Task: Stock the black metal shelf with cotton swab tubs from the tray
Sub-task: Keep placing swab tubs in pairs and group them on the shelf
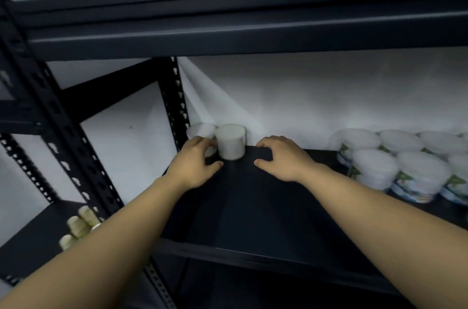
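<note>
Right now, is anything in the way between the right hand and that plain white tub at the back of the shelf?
Nothing visible. Only bare black shelf lies between the right hand and the white tub; the left hand sits on the tub's other side.

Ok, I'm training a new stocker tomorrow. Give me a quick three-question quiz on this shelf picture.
1. True or false: the right hand grips a tub.
2. Which hand is at the two plain tubs in the back left corner of the shelf? A) left B) right
3. Fill in: the labelled tubs stand at the shelf's ____ end.

Key: 1 false, it holds nothing. 2 A, the left hand. 3 right.
</note>
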{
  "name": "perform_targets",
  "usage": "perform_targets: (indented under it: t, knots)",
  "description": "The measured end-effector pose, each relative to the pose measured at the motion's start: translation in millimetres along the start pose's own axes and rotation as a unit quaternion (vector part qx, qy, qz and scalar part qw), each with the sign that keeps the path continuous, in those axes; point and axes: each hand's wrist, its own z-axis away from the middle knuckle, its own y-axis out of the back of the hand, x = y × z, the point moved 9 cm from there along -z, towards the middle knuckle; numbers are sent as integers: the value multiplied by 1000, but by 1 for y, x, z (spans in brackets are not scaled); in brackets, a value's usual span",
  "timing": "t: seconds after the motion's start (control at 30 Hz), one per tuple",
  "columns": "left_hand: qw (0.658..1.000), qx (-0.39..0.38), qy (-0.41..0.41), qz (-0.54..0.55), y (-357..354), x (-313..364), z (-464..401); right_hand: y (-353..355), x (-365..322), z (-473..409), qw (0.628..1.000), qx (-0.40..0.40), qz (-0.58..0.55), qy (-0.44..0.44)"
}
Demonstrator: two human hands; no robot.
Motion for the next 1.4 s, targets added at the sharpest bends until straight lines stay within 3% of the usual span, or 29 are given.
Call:
perform_targets:
  t: [0.13,0.5,0.7,1.4]
  knots:
    - [998,-43,46,-21,1,-34,-10,-24,-29,-34,1000,-12,-4,14]
    - [991,-107,65,-43,-27,-52,-45,-52,-44,-81,995,-21,92,15]
    - [991,-82,44,-91,-25,-52,-51,-45,-41,-82,994,-12,111,15]
    - [997,3,-72,30,-3,13,43,-12,-18,54,992,56,93,62]
